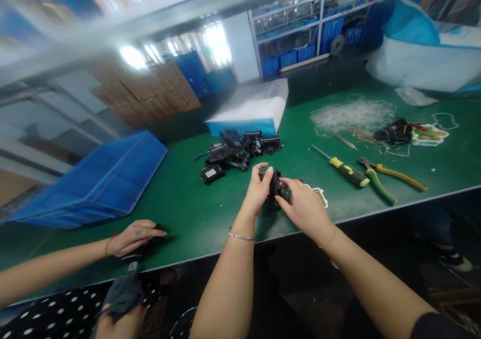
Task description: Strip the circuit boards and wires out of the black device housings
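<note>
Between my two hands, just above the green tabletop near its front edge, is a small black device (275,185) with a green circuit board showing on its right side. My left hand (260,189) has its fingers and thumb closed around the device's left side. My right hand (303,204) pinches the board side with thumb and fingers. A white plastic part (320,195) with a scalloped edge shows beyond the right fingers, partly covered by them. What exactly the fingertips press on is hidden.
A heap of black devices (236,148) lies ahead. To the right are a screwdriver (347,171), pliers (376,174), tangled clear strands (349,116) and another opened device (394,131). A blue crate (97,184) stands left. A co-worker's hand (137,236) touches a dark object.
</note>
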Action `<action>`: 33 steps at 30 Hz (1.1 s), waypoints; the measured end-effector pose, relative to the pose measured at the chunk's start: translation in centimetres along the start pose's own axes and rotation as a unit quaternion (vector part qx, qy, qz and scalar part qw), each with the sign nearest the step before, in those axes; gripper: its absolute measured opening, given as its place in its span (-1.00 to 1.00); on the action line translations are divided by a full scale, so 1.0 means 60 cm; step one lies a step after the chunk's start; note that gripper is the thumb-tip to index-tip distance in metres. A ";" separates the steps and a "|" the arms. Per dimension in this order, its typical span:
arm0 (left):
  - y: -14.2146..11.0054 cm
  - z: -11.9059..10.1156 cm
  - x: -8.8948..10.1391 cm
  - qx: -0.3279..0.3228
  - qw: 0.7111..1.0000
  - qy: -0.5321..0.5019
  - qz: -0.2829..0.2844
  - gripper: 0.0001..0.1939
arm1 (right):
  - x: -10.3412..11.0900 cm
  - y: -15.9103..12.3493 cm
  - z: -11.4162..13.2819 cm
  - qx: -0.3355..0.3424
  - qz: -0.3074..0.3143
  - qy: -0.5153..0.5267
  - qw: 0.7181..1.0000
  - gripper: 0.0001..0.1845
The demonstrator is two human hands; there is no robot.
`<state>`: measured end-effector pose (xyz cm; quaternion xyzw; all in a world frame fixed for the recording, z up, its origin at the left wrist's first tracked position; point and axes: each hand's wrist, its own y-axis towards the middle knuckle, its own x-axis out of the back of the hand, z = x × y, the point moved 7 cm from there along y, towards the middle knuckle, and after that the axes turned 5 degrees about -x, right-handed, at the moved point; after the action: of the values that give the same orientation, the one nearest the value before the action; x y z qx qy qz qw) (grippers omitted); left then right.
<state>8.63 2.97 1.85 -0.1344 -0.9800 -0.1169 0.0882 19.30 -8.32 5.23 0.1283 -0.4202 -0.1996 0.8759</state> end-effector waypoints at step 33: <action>-0.014 -0.066 -0.067 -0.159 0.983 0.088 -0.007 -0.79 | -0.008 0.025 -0.042 -0.158 0.004 0.618 0.770 -0.51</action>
<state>12.78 0.20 4.61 -0.1293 -0.9382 -0.2836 0.1503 21.41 -6.65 3.94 0.0822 0.2488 -0.1378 0.9552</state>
